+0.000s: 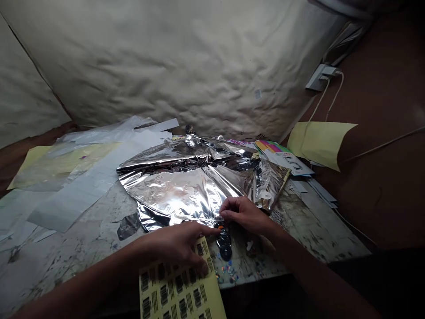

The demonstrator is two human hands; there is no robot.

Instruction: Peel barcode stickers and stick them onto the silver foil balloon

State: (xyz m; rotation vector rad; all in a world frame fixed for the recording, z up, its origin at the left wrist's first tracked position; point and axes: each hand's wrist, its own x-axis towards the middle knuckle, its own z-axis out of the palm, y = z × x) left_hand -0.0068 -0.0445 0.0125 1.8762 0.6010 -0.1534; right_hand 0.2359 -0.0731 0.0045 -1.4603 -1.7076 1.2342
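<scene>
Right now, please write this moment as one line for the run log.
left hand: on barcode sticker sheet | right hand: fingertips at silver foil edge | dark discs: between hands, on table

Before us a crumpled silver foil balloon (186, 190), deflated, spread flat on the surface, yellow sheet of barcode stickers (181, 299) nearer us, overhanging the edge
</scene>
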